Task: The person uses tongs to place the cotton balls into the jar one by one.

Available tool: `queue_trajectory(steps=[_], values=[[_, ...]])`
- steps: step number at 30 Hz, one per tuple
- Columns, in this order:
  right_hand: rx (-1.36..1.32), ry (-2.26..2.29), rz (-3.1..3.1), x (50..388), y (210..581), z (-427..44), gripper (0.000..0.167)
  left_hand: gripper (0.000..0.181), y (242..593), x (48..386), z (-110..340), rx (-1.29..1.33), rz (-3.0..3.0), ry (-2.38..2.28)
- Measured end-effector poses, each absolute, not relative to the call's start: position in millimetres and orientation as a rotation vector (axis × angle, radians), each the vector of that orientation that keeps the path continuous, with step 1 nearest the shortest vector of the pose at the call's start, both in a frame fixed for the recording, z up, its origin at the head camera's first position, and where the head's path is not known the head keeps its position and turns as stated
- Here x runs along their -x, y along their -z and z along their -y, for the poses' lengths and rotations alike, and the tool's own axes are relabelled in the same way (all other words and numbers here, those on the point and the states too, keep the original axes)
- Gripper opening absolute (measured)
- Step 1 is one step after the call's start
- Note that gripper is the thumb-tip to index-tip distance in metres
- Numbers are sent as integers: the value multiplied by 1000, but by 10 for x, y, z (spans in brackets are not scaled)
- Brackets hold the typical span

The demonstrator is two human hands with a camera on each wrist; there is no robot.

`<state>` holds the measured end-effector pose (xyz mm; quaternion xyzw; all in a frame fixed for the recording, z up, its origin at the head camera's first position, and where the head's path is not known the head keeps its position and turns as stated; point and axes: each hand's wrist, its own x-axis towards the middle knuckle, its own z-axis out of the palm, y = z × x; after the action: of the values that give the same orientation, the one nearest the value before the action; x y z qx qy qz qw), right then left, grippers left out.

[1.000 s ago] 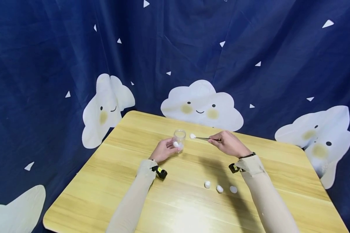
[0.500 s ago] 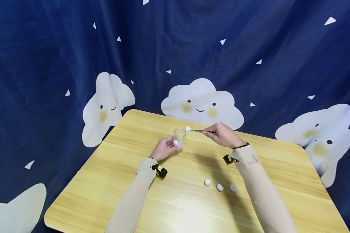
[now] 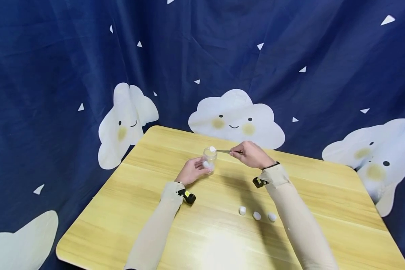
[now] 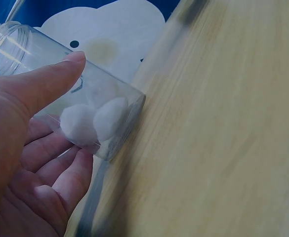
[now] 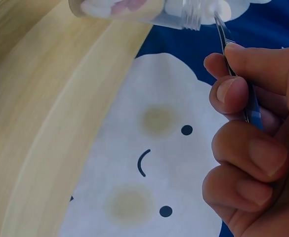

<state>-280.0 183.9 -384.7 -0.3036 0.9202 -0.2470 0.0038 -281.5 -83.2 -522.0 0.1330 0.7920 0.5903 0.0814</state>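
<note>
My left hand point(image 3: 191, 171) grips a clear plastic jar point(image 3: 210, 157) by its side, thumb across the near wall. Two white cotton balls point(image 4: 109, 118) show at the jar's bottom in the left wrist view. In my right hand point(image 3: 253, 154) a pair of metal tweezers point(image 5: 224, 42) is pinched between thumb and fingers. Its tips hold another cotton ball point(image 3: 212, 149) at the jar's open mouth; whether it touches the rim I cannot tell. The jar's threaded neck point(image 5: 190, 14) is just left of the tweezer tips in the right wrist view.
Three loose cotton balls point(image 3: 257, 215) lie in a row on the wooden table point(image 3: 138, 210), in front of the right forearm. A dark blue curtain point(image 3: 175, 45) with white clouds hangs behind the table's far edge.
My right hand has moved left and slightly away from me, bringing the tweezers and cotton ball from beside the jar to its mouth. The left hand keeps its hold on the jar.
</note>
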Motion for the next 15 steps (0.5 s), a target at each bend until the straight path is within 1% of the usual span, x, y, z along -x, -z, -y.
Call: queue_trajectory(steps=[8, 15], values=[[924, 714, -2869, 2800, 3887, -1769, 19, 70, 5218, 2802, 831, -364, -2366, -1764], [905, 713, -2891, 2756, 3863, -1742, 20, 74, 5205, 2816, 812, -389, -2369, -1759]])
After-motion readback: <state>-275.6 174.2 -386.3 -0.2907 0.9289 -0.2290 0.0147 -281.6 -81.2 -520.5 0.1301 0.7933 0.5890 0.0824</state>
